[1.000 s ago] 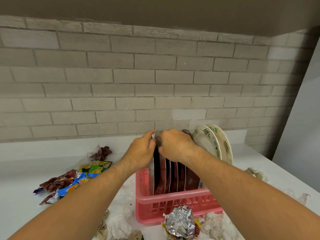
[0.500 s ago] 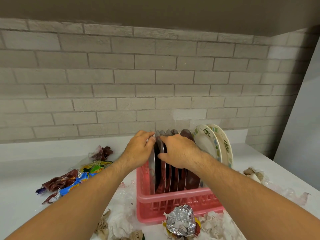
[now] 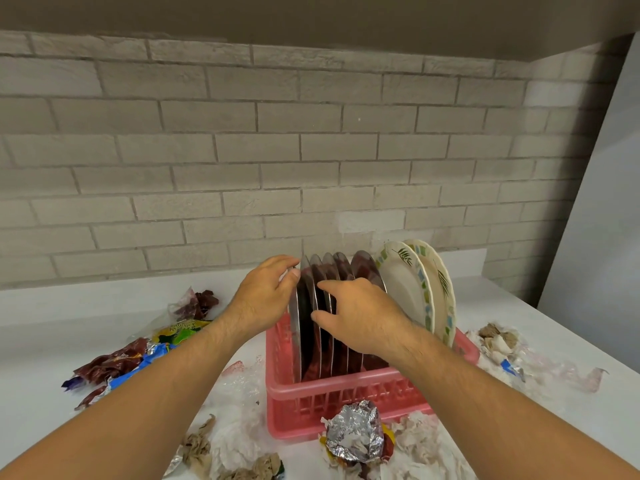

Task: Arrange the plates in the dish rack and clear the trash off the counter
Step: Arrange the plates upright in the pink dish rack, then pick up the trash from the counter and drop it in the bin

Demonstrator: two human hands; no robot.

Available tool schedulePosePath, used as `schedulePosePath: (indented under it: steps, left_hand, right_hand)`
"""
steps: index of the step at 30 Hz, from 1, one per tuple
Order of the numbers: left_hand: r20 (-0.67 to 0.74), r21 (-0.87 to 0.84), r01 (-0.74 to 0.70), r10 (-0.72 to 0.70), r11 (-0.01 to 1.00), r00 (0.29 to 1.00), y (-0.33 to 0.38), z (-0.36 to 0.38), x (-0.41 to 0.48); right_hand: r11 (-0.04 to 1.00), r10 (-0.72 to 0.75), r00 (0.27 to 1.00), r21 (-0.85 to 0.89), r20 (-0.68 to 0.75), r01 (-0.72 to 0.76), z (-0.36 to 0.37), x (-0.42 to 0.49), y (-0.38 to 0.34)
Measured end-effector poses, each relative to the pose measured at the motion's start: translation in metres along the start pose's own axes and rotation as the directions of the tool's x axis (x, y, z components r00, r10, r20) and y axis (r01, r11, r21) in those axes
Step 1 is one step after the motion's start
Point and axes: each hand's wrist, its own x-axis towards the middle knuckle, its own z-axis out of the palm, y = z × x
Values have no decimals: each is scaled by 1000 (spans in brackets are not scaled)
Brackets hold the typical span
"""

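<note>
Plates (image 3: 363,268); hands (image 3: 263,299) (image 3: 363,317) now apart (earlier touching)

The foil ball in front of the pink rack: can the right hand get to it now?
Probably yes. The foil ball lies uncovered on the counter before the rack, and the right hand, over the steel plates, seems to hold nothing; it need only draw back and down.

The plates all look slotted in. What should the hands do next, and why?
Likely lift the right hand and left hand off the round steel plates and take the crumpled foil ball. Every plate in view stands in the pink plastic rack, while snack wrappers litter the white counter.
</note>
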Motion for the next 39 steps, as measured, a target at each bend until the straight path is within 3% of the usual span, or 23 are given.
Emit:
schedulePosePath:
  steps: [6,11,19,24,29,39]
  left_hand:
    - [-113,-77,-54,46,996,993,12,-2,-21]
    - [-231,-134,-157,123,978,965,33,4,-38]
    - [-202,-159,-189,156,969,967,99,31,-56]
    - [-136,-152,-184,163,971,977,134,62,-64]
    - [-85,-162,-145,132,976,988,147,78,-80]
    - [-16,-246,-166,167,955,986,163,90,-112]
  right_hand:
    - [966,20,988,259,-156,21,8,-23,20]
    - [931,72,967,364,-243,22,-2,-44,36]
    - [860,111,934,504,-341,81,-20,-87,80]
    - [821,167,924,567,-345,64,-39,-110,117]
    - [827,191,947,562,-257,-14,-53,-144,135]
    - [893,239,966,414,-101,-177,-55,-214,134]
